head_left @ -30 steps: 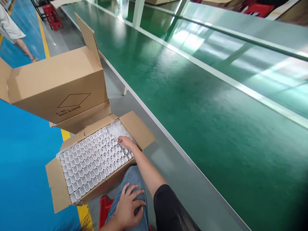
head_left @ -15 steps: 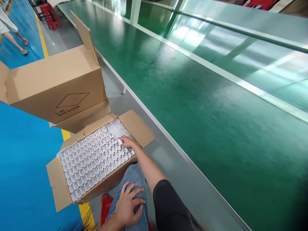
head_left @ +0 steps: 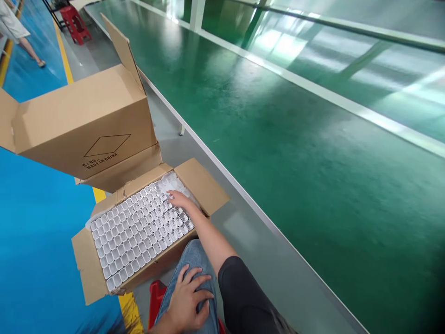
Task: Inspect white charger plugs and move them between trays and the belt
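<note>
My right hand (head_left: 179,199) reaches over the far right part of an open cardboard box (head_left: 153,266). Its fingers are stretched out and a little apart, just above the edge of the rows of small white square cups (head_left: 130,241). No cup shows between the fingers, though their undersides are hidden. Beyond the fingertips lies a bare patch of whitish plastic sheet (head_left: 168,182) inside the box. My left hand (head_left: 189,299) lies flat on my jeans-covered knee, fingers spread, holding nothing.
A large open carton (head_left: 86,120) with printed lettering stands behind the box. To the right runs a long green table (head_left: 264,153) with a pale edge. A red stool (head_left: 74,25) and a walking person's leg (head_left: 31,51) are at the far left.
My right hand has moved slightly away along the rows, off a white cup its fingers were on. The left hand stays on the knee. The person at far left has stepped.
</note>
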`<state>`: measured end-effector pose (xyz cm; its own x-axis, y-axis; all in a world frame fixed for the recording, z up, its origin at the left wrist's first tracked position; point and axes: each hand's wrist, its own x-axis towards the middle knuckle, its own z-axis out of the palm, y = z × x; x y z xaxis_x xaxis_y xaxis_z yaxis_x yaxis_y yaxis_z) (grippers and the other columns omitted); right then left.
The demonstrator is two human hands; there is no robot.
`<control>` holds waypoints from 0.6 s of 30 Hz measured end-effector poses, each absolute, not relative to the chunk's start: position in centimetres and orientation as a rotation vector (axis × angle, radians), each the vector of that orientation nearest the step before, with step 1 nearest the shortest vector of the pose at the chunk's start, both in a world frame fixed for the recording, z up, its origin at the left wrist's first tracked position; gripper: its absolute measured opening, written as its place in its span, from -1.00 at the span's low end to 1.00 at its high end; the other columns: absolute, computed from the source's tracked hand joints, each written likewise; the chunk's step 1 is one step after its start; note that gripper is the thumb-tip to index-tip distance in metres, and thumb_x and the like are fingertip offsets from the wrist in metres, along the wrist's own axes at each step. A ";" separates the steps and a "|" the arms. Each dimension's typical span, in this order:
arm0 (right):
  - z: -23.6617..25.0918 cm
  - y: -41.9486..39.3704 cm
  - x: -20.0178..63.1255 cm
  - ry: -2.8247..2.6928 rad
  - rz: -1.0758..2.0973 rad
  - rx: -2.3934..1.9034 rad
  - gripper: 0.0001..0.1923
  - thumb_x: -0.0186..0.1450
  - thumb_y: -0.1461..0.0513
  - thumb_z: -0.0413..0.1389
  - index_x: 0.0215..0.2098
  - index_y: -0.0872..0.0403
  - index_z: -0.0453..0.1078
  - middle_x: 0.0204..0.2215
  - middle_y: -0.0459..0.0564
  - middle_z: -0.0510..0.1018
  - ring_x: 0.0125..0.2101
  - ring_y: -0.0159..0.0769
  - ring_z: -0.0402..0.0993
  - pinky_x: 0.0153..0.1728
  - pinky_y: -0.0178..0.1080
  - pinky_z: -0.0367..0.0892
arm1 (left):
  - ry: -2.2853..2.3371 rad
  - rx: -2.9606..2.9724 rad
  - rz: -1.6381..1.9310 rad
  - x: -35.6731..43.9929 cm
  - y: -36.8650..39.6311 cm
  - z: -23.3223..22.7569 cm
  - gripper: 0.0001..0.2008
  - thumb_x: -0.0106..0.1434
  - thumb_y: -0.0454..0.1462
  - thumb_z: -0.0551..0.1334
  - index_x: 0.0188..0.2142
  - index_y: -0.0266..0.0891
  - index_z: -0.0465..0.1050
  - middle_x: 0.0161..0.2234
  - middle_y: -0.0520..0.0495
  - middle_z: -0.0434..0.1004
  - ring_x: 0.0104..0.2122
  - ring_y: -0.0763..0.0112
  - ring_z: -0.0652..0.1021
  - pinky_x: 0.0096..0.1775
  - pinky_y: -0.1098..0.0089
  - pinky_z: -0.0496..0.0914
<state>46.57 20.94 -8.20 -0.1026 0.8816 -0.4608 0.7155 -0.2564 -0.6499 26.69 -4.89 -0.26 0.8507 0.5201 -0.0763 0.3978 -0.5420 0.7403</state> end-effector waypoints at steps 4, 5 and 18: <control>-8.3 23.1 44.0 -1.717 1.229 -1.997 -0.61 0.42 0.14 0.13 0.17 0.08 0.33 0.14 0.12 0.41 0.06 -0.11 0.44 0.05 0.05 0.42 | 0.676 2.211 0.206 26.7 -4.8 -0.4 -0.83 0.25 -0.19 0.24 -0.18 0.00 0.57 0.00 -0.01 0.57 0.18 0.11 0.40 0.29 -0.19 0.14; -8.4 23.3 43.6 -1.704 1.231 -2.003 -0.62 0.43 0.14 0.13 0.16 0.08 0.34 0.13 0.12 0.42 0.05 -0.11 0.44 0.05 0.04 0.43 | 0.680 2.213 0.210 26.7 -4.8 -0.4 -0.84 0.24 -0.19 0.25 -0.20 -0.02 0.58 -0.03 -0.03 0.58 0.17 0.11 0.40 0.29 -0.19 0.14; -8.1 23.2 44.8 -1.663 1.371 -1.927 -0.65 0.43 0.12 0.13 0.12 0.10 0.37 0.10 0.10 0.45 0.02 -0.13 0.46 0.02 0.02 0.44 | 0.648 2.239 0.200 27.0 -4.6 -0.1 -0.83 0.25 -0.19 0.24 -0.19 -0.01 0.58 -0.01 -0.01 0.56 0.18 0.14 0.39 0.31 -0.15 0.11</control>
